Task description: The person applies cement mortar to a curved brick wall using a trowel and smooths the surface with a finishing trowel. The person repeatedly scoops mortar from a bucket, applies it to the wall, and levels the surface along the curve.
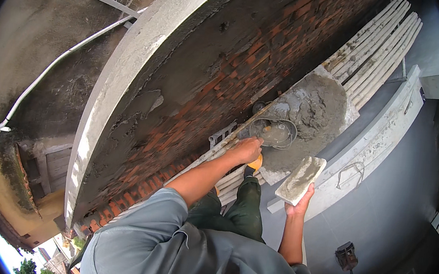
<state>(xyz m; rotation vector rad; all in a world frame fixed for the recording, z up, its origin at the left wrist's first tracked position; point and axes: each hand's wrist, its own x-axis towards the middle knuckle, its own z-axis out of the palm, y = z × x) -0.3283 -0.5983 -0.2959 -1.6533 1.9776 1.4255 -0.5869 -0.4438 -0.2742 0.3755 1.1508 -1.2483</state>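
We see a bucket (274,132) standing on the plank platform (378,52) beside a mortar heap (316,107), the brick wall (208,88) to their left, a trowel board (300,180) to their right, nearer us.

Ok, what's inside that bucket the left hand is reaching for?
The bucket holds grey wet mortar, its surface partly showing. The left hand rests at the near rim. How deep the mortar goes cannot be seen, and the bucket hides the planks beneath it.

part-plastered brick wall (225,79), pole scaffold (383,52), white pipe (50,68), daylight
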